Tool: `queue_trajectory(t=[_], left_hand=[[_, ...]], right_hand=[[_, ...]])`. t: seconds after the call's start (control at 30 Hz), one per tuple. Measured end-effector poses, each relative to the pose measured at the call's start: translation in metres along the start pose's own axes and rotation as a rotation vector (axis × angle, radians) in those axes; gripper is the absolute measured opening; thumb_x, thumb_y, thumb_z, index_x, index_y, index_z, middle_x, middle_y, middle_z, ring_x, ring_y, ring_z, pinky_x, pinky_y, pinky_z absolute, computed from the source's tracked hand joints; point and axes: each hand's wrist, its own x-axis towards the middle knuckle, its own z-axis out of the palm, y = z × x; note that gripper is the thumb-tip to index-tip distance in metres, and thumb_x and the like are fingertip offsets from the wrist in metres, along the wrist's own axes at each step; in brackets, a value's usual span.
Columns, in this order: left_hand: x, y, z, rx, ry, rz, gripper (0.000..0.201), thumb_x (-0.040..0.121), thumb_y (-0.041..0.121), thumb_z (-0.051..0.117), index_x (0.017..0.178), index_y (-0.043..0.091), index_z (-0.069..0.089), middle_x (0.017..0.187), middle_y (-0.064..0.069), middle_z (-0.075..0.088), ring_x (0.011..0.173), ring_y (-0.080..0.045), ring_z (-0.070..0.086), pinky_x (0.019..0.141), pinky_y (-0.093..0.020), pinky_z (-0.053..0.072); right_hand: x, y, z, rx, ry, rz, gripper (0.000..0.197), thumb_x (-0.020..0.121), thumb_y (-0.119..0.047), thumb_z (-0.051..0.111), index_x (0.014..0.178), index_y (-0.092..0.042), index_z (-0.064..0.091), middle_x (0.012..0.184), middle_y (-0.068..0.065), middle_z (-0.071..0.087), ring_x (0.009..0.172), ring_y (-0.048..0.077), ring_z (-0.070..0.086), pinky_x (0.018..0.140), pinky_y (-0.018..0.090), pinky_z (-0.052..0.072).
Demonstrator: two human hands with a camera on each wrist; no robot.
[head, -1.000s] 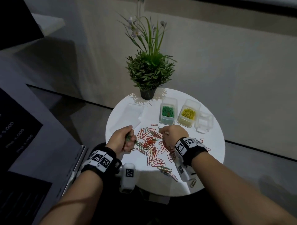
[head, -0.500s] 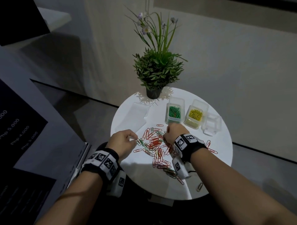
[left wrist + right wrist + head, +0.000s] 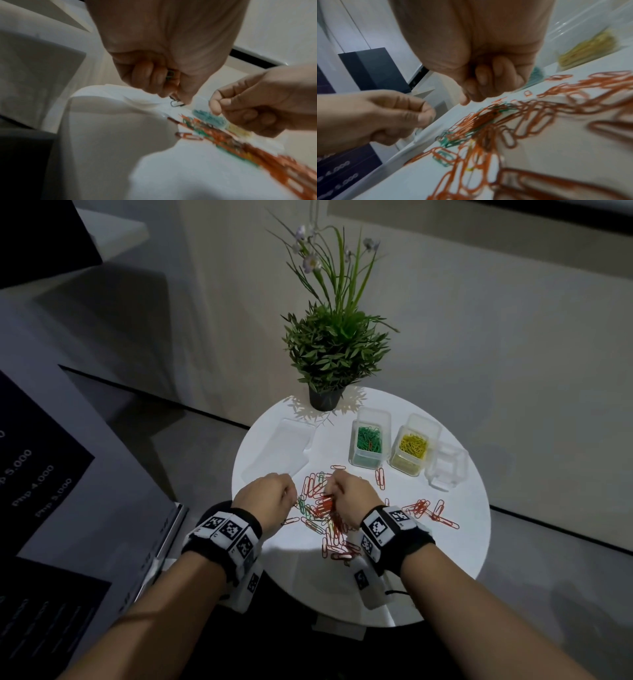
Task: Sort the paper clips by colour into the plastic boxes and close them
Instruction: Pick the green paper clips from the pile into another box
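A pile of mostly red paper clips [image 3: 322, 508] with some green ones [image 3: 453, 142] lies mid-table. My left hand [image 3: 270, 498] is at the pile's left edge. It holds green clips [image 3: 170, 75] in curled fingers and pinches another clip [image 3: 176, 103] against the table. My right hand [image 3: 349, 498] hovers over the pile's far side, fingers curled [image 3: 482, 78], thumb and forefinger tips down at the clips. Whether it has a clip is hidden. Beyond stand open boxes: green clips [image 3: 368, 443], yellow clips [image 3: 412, 448], and an empty one [image 3: 447, 465].
A potted plant [image 3: 332, 354] stands at the back of the round white table [image 3: 394, 577]. Clear lids [image 3: 281, 446] lie at the back left. More red clips [image 3: 428, 510] are scattered to the right. A dark sign board [image 3: 51, 491] stands close on the left.
My left hand has come down and to the right, onto the pile's left edge, still holding green clips. The right hand stayed over the pile. The head view shifted slightly.
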Motion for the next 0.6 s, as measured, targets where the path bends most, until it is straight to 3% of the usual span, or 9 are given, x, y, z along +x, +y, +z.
queue_trajectory(t=[0.1, 0.17, 0.23, 0.37, 0.43, 0.5, 0.6], left_hand=[[-0.003, -0.01, 0.003, -0.379, 0.085, -0.147, 0.015, 0.085, 0.025, 0.041, 0.074, 0.027, 0.051, 0.075, 0.001, 0.064, 0.07, -0.023, 0.062, 0.064, -0.037, 0.052], [-0.007, -0.014, 0.008, -0.555, 0.112, -0.206, 0.015, 0.085, 0.019, 0.041, 0.074, 0.024, 0.05, 0.07, -0.005, 0.066, 0.064, -0.025, 0.06, 0.06, -0.042, 0.053], [-0.011, -0.017, 0.011, -0.597, 0.061, -0.198, 0.018, 0.089, 0.014, 0.041, 0.079, 0.024, 0.051, 0.068, -0.005, 0.066, 0.059, -0.022, 0.056, 0.059, -0.041, 0.05], [-0.011, -0.019, 0.016, -0.678, 0.005, -0.23, 0.03, 0.09, 0.006, 0.035, 0.09, 0.026, 0.057, 0.065, -0.005, 0.058, 0.051, -0.021, 0.046, 0.051, -0.028, 0.039], [-0.01, -0.019, 0.017, -0.739, 0.023, -0.257, 0.026, 0.084, 0.013, 0.039, 0.078, 0.026, 0.06, 0.058, 0.0, 0.054, 0.048, -0.02, 0.042, 0.048, -0.028, 0.034], [-0.01, -0.019, 0.015, -0.751, 0.048, -0.273, 0.017, 0.077, 0.022, 0.044, 0.07, 0.024, 0.059, 0.054, 0.007, 0.053, 0.053, -0.02, 0.044, 0.054, -0.03, 0.035], [-0.009, -0.019, 0.01, -0.66, 0.079, -0.275, 0.021, 0.085, 0.022, 0.05, 0.065, 0.018, 0.051, 0.062, 0.007, 0.056, 0.064, -0.019, 0.048, 0.064, -0.031, 0.041]], right_hand=[[0.001, -0.018, 0.008, -0.129, -0.008, -0.075, 0.015, 0.093, -0.025, 0.05, 0.091, -0.016, 0.061, 0.095, 0.005, 0.068, 0.091, 0.025, 0.061, 0.078, 0.032, 0.049], [0.002, -0.027, 0.014, -0.248, -0.02, -0.095, 0.019, 0.086, -0.036, 0.063, 0.084, -0.018, 0.059, 0.095, 0.004, 0.067, 0.091, 0.024, 0.06, 0.074, 0.029, 0.046], [0.005, -0.033, 0.02, -0.352, -0.024, -0.104, 0.02, 0.082, -0.036, 0.068, 0.088, -0.017, 0.062, 0.097, 0.004, 0.067, 0.092, 0.024, 0.061, 0.073, 0.029, 0.047], [0.009, -0.039, 0.025, -0.453, -0.026, -0.105, 0.018, 0.084, -0.015, 0.06, 0.1, -0.013, 0.066, 0.101, 0.007, 0.067, 0.096, 0.028, 0.064, 0.075, 0.031, 0.05], [0.008, -0.038, 0.022, -0.425, -0.039, -0.088, 0.016, 0.084, -0.013, 0.057, 0.097, -0.013, 0.066, 0.099, 0.006, 0.067, 0.094, 0.027, 0.064, 0.075, 0.03, 0.049], [0.004, -0.028, 0.015, -0.301, -0.051, -0.04, 0.008, 0.086, -0.017, 0.056, 0.088, -0.016, 0.064, 0.094, 0.004, 0.067, 0.089, 0.023, 0.062, 0.074, 0.027, 0.048], [-0.007, -0.005, 0.003, 0.001, -0.058, 0.035, 0.012, 0.087, -0.016, 0.061, 0.076, -0.019, 0.06, 0.079, -0.003, 0.064, 0.075, 0.014, 0.059, 0.061, 0.022, 0.042]])
